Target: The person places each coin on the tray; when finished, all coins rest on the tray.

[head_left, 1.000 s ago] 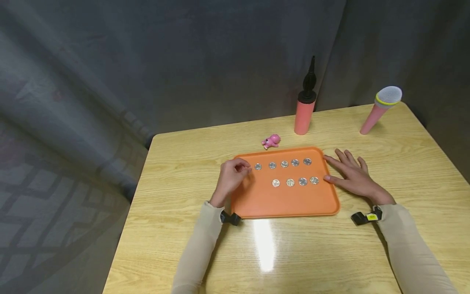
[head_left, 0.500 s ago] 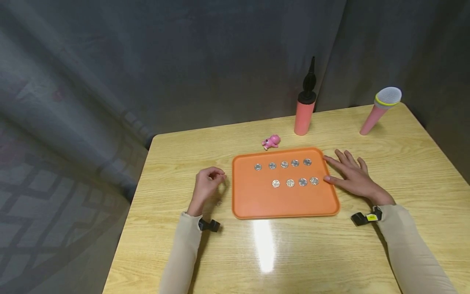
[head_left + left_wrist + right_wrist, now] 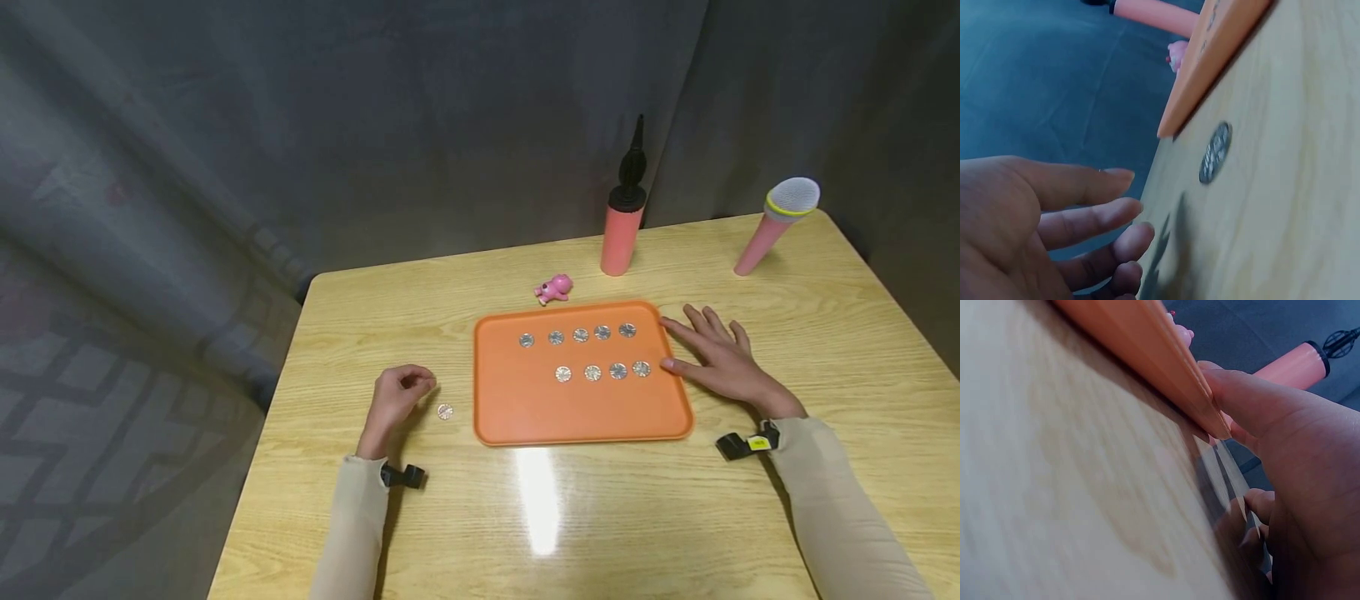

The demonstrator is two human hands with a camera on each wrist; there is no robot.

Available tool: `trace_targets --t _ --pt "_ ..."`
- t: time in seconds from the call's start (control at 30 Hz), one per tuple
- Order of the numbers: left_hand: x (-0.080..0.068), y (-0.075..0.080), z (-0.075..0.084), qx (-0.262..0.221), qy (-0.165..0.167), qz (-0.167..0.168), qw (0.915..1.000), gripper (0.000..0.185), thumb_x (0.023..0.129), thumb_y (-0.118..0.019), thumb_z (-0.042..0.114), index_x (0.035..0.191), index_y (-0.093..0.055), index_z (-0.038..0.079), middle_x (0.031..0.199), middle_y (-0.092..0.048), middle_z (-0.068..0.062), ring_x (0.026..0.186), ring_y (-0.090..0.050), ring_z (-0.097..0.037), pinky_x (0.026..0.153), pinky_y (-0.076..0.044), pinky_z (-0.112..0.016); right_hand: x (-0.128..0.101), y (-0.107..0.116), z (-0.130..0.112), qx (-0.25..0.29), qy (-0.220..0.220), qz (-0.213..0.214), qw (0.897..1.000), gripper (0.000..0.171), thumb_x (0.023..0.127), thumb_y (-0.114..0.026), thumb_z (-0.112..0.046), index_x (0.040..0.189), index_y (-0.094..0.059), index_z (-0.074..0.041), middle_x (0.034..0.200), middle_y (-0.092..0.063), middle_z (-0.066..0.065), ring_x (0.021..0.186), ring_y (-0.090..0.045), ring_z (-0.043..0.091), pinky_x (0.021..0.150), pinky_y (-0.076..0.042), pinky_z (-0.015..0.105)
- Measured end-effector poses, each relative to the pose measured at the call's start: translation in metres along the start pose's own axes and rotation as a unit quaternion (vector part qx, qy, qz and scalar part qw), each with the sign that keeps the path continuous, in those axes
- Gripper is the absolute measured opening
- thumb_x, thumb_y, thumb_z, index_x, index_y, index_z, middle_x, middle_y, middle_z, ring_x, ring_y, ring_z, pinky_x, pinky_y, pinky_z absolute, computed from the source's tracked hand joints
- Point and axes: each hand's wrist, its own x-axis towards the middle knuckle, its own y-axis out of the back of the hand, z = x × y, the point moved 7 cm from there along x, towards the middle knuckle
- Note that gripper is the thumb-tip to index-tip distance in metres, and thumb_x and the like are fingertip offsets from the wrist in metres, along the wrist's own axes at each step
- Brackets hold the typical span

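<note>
An orange tray (image 3: 585,435) lies in the middle of the table and carries two rows of silver coins (image 3: 581,335). One more coin (image 3: 446,411) lies on the bare wood just left of the tray, also seen as a coin (image 3: 1215,152) beside the tray's edge (image 3: 1216,56) in the left wrist view. My left hand (image 3: 408,387) rests on the table a little left of that coin, fingers loosely curled and holding nothing (image 3: 1116,212). My right hand (image 3: 712,358) lies flat on the table against the tray's right edge, its thumb touching the rim (image 3: 1166,375).
A pink air pump (image 3: 622,225) with a black nozzle stands behind the tray. A small pink toy pig (image 3: 553,288) lies at the tray's far edge. A pink toy microphone (image 3: 776,223) leans at the back right. Grey curtain surrounds the table.
My left hand has drawn back from the tray's left part, leftward and toward me onto the bare table. The loose coin beside it has come into view. The right hand has stayed still.
</note>
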Motion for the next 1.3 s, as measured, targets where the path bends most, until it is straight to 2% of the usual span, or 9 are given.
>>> trace_targets --t 0.13,0.37,0.47,0.57,0.7,1.03,1.3 --pt "-0.005 0.001 -0.008 0.005 0.008 -0.019 0.9998 0.014 0.088 -0.073 0.008 0.099 -0.075 -0.001 0.088 -0.07 -0.015 0.07 -0.053 -0.009 0.061 -0.044 -0.019 0.0 -0.001 0.0 0.001 0.0 -0.001 1.0 0.074 0.096 -0.062 -0.038 0.159 -0.029 -0.018 0.166 -0.007 0.029 0.153 0.005 0.052 0.113 0.013 0.074" --pt "-0.014 -0.004 -0.01 0.027 -0.008 -0.063 0.9976 0.025 0.084 -0.079 0.011 0.107 -0.074 0.002 0.101 -0.067 -0.015 0.089 -0.058 -0.017 0.079 -0.045 -0.023 -0.001 -0.001 0.001 0.006 0.0 -0.003 1.0 0.074 0.096 -0.062 -0.037 0.159 -0.028 -0.018 0.166 -0.006 0.029 0.153 0.007 0.051 0.113 0.014 0.073" --pt "-0.018 -0.008 -0.008 0.041 -0.027 -0.075 0.9959 0.029 0.081 -0.082 0.012 0.108 -0.075 0.003 0.101 -0.067 -0.014 0.092 -0.057 -0.019 0.08 -0.044 -0.024 -0.001 -0.002 0.001 0.006 0.0 -0.003 1.0 0.074 0.096 -0.062 -0.037 0.159 -0.028 -0.018 0.166 -0.006 0.03 0.153 0.007 0.051 0.113 0.014 0.073" --pt "-0.02 -0.012 -0.005 0.055 -0.061 -0.084 0.993 0.032 0.078 -0.085 0.012 0.107 -0.075 0.003 0.098 -0.067 -0.014 0.09 -0.055 -0.02 0.08 -0.04 -0.025 -0.001 -0.001 0.001 0.006 0.0 -0.003 1.0 0.074 0.096 -0.062 -0.037 0.159 -0.028 -0.018 0.166 -0.006 0.03 0.153 0.007 0.052 0.113 0.014 0.073" --pt "-0.022 -0.016 -0.002 0.066 -0.105 -0.079 0.9892 0.032 0.074 -0.087 0.01 0.103 -0.076 0.003 0.092 -0.067 -0.012 0.086 -0.05 -0.019 0.078 -0.035 -0.025 -0.001 -0.001 0.001 0.007 0.001 -0.001 1.0 0.074 0.096 -0.062 -0.037 0.159 -0.028 -0.017 0.165 -0.006 0.03 0.153 0.007 0.052 0.113 0.014 0.073" --pt "-0.024 -0.017 0.002 0.081 -0.159 -0.061 0.982 0.016 0.076 -0.084 0.007 0.091 -0.079 0.007 0.089 -0.07 -0.008 0.076 -0.05 -0.019 0.077 -0.029 -0.026 0.0 -0.001 0.001 0.005 0.003 -0.001 1.0 0.074 0.096 -0.062 -0.036 0.159 -0.029 -0.017 0.166 -0.006 0.03 0.153 0.007 0.052 0.113 0.014 0.073" --pt "-0.025 -0.02 0.004 0.11 -0.135 -0.067 0.9824 0.014 0.079 -0.082 0.008 0.092 -0.077 0.008 0.093 -0.07 -0.006 0.084 -0.047 -0.015 0.078 -0.034 -0.026 0.0 -0.001 0.001 0.007 0.004 0.0 1.0 0.074 0.096 -0.063 -0.036 0.159 -0.029 -0.017 0.166 -0.006 0.029 0.153 0.007 0.052 0.113 0.014 0.073"
